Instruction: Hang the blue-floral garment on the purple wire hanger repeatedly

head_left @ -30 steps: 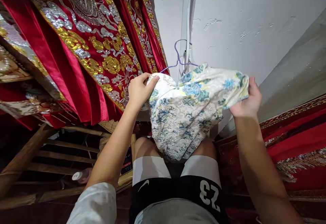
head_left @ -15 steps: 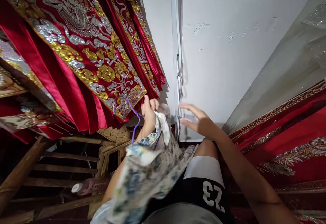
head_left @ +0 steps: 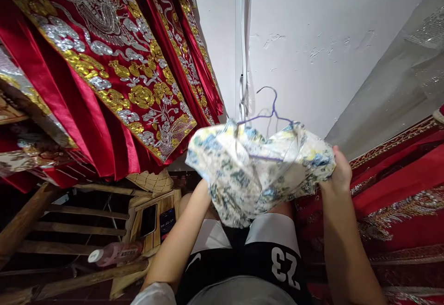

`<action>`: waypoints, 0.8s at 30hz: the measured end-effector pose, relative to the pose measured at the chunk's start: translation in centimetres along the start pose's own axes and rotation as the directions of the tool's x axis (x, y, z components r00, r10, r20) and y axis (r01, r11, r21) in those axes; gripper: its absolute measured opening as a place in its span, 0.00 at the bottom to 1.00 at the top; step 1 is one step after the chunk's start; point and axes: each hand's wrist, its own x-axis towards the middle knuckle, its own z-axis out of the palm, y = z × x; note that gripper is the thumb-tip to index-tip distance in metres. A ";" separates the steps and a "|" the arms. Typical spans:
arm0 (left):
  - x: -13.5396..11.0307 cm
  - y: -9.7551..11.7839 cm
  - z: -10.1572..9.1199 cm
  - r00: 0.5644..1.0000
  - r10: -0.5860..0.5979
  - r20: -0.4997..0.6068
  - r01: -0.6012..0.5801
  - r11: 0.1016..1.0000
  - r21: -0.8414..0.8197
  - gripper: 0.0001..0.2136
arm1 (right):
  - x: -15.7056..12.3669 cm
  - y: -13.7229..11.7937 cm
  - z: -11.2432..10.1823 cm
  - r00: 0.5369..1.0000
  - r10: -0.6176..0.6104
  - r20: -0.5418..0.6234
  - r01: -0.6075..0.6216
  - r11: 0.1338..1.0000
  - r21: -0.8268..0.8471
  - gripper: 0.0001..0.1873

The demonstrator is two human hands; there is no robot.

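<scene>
A white floral garment (head_left: 243, 180) with blue and yellow print hangs on a thin purple clothes hanger (head_left: 273, 106). It is held up in front of me above my knees. The hook points up and away, and the lower bar shows through the neckline. My right hand (head_left: 342, 171) grips the edge of the right sleeve, thumb on top. My left forearm (head_left: 187, 226) runs up to the left sleeve. The cloth covers my left hand there, so its fingers are hidden.
Red robes (head_left: 149, 83) with gold and silver sequins hang at left. More red embroidered cloth (head_left: 398, 203) is at right. Ahead stands a white wall (head_left: 305, 27). On a bamboo rack (head_left: 86, 231) at lower left are a pink bottle (head_left: 116, 253) and two phones (head_left: 167, 222).
The bunched garment has been raised and spread out facing me. The hanger has swung to stand at its top. My right hand has moved right and taken hold of the sleeve.
</scene>
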 end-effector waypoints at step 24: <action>-9.6 -7.0 1.1 0.982 -0.104 -0.154 0.096 0.994 -0.058 0.30 | -10.4 9.3 0.0 0.904 -0.397 -0.160 0.335 0.889 -0.314 0.19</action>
